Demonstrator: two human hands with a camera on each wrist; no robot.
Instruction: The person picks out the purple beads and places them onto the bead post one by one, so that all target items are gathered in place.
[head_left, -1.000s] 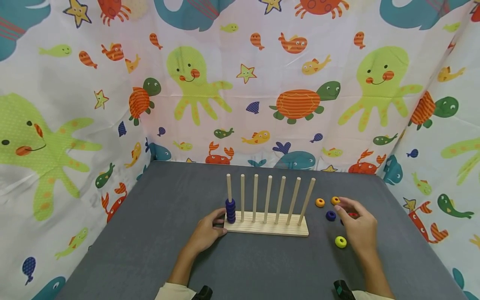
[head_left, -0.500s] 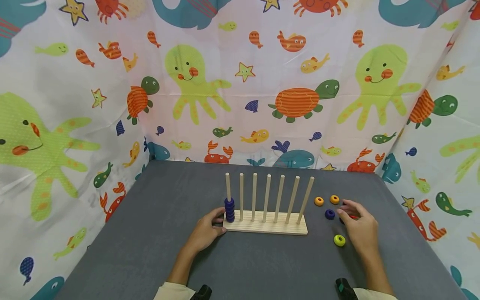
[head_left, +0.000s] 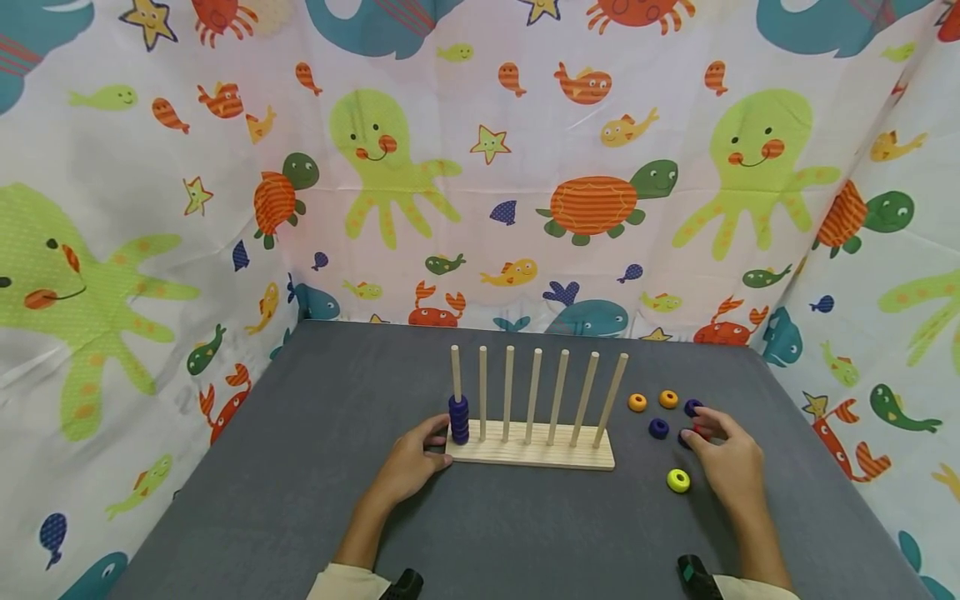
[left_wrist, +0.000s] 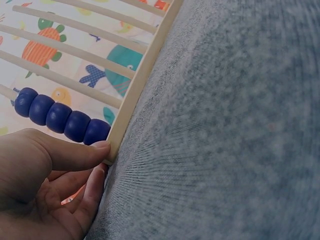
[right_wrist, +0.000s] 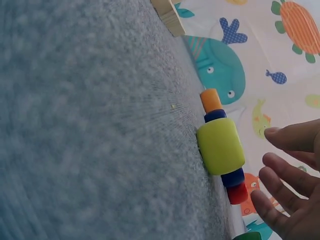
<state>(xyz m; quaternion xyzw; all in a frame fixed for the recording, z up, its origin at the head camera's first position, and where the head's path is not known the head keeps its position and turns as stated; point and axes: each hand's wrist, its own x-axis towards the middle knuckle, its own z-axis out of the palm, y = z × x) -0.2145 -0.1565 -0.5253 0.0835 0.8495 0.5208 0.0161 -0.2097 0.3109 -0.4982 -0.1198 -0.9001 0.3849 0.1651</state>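
At the left end of a wooden peg stand [head_left: 531, 450], my left hand [head_left: 411, 462] grips the base's corner between thumb and fingers. Several dark blue beads [left_wrist: 62, 118] are stacked on the leftmost peg; the other pegs carry none. To the right of the stand my right hand [head_left: 729, 460] hovers over loose beads, its fingers parted and holding nothing. A red bead [right_wrist: 237, 193] lies close to those fingers, partly hidden in the head view. Around it lie several dark blue beads [head_left: 658, 428], two orange beads [head_left: 637, 402] and a yellow bead [head_left: 678, 481].
The grey tabletop [head_left: 285, 500] extends to a patterned cloth [head_left: 480, 200] with sea animals, which hangs behind and on both sides. Part of a green bead [right_wrist: 248, 236] shows at the bottom of the right wrist view.
My right hand has moved slightly right and nearer, away from the orange bead, uncovering a dark blue bead at the back. My left hand keeps its place on the stand.
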